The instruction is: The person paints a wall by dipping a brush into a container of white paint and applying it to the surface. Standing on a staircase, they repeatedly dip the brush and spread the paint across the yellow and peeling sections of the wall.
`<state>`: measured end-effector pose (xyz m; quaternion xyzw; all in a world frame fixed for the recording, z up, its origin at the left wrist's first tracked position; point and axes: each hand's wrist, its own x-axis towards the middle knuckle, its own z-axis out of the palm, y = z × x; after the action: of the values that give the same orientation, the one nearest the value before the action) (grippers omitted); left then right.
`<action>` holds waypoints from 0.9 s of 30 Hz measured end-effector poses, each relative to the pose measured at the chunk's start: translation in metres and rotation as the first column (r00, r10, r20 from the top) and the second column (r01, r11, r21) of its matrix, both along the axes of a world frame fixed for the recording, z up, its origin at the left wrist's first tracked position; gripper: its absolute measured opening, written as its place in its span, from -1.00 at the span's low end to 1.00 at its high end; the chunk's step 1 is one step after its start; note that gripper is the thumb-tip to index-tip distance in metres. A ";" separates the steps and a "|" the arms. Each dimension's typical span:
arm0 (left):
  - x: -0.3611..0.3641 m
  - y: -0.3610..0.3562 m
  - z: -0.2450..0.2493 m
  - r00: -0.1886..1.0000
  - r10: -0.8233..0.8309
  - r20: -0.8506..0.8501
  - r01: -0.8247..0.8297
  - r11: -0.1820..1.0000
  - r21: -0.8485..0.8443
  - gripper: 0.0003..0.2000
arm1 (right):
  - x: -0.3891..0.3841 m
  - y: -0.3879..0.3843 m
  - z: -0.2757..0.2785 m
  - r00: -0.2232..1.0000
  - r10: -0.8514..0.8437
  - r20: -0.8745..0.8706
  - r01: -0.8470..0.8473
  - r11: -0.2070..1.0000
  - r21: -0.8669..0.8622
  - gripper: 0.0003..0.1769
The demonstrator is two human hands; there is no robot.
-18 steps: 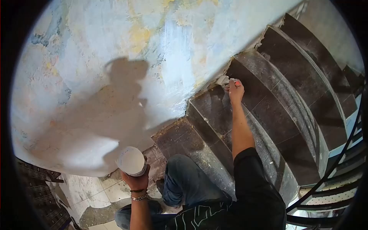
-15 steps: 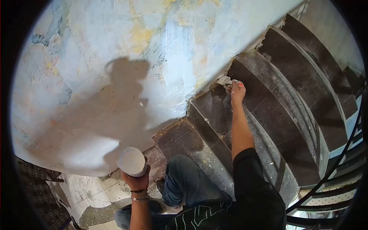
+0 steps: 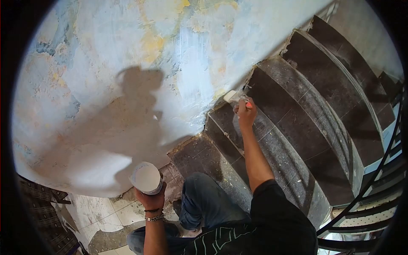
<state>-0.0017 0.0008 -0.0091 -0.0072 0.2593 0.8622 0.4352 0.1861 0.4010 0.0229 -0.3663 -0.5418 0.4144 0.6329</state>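
Observation:
My right hand [image 3: 246,112] grips a paintbrush [image 3: 231,96] with an orange handle end. Its wide, pale bristles point up and left, right at the seam where the wall meets a dark stair tread. Lower down, my left hand [image 3: 151,199] is wrapped round a tub of white paint [image 3: 146,178], its open top facing up at me. The painted wall [image 3: 193,63] beside the brush carries a fresh-looking white patch over patchy blue, yellow and grey.
Dark tiled stairs [image 3: 297,97] with white splatter curve up to the right. A black railing [image 3: 374,187] runs along their right side. Pale floor tiles [image 3: 123,210] lie at lower left, beside dark patterned fabric [image 3: 42,212]. My shadow falls across the wall.
My right hand has moved left and slightly down with the brush, whose bristles now sit closer to the wall. The tub in my left hand has barely moved.

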 end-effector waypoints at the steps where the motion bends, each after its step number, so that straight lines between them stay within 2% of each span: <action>1: -0.001 -0.001 0.001 1.000 0.003 -0.013 -0.003 1.000 -0.007 -0.38 | 0.000 -0.007 0.004 1.000 0.011 0.019 -0.011 1.000 0.003 -0.88; 4: 0.003 -0.001 0.006 0.999 0.041 -0.023 -0.042 0.998 -0.049 -0.40 | 0.009 -0.004 -0.003 0.985 -0.013 -0.174 0.014 1.000 0.005 -0.87; 5: 0.004 0.001 0.008 0.998 0.055 -0.025 -0.056 0.996 -0.064 -0.40 | 0.010 -0.002 -0.010 0.983 0.002 -0.183 -0.007 1.000 -0.027 -0.87; 7: 0.003 0.001 0.010 1.000 0.015 -0.024 -0.014 1.000 0.014 -0.42 | 0.003 -0.001 -0.019 0.977 0.035 -0.208 -0.055 0.994 -0.091 -0.86; 10: 0.000 -0.002 0.008 0.999 0.011 -0.035 -0.009 0.999 0.050 -0.43 | -0.011 -0.013 -0.020 0.992 0.027 -0.127 -0.052 0.979 -0.197 -0.85; 13: 0.001 -0.003 0.008 0.999 0.017 -0.047 -0.015 0.999 0.031 -0.42 | -0.022 -0.023 -0.006 0.994 0.088 -0.069 -0.100 0.974 -0.202 -0.84; 16: 0.000 -0.004 0.008 0.999 0.026 -0.039 -0.024 0.998 0.061 -0.41 | -0.016 -0.030 0.006 0.997 0.039 -0.065 -0.049 0.985 -0.166 -0.84; 19: 0.002 -0.004 0.007 0.999 0.024 -0.036 -0.021 0.997 0.081 -0.40 | -0.015 -0.027 -0.020 0.996 -0.028 0.086 0.039 0.992 -0.124 -0.82; 22: 0.004 -0.004 0.012 1.000 0.010 -0.026 -0.008 0.996 0.088 -0.39 | -0.029 -0.045 -0.040 0.982 0.055 0.179 -0.050 0.998 -0.035 -0.83; 26: 0.004 -0.003 0.016 1.000 0.015 -0.013 -0.013 0.994 0.106 -0.41 | -0.034 -0.085 -0.028 0.982 0.181 0.056 -0.176 0.981 -0.084 -0.88; 27: 0.003 -0.003 0.016 0.999 0.022 -0.045 -0.018 0.995 0.096 -0.41 | -0.031 -0.085 -0.032 0.980 0.159 0.116 -0.152 0.986 -0.060 -0.88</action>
<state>0.0013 -0.0026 0.0065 0.0310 0.2275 0.8778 0.4204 0.1550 0.3163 -0.0090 -0.3632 -0.5952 0.4534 0.5552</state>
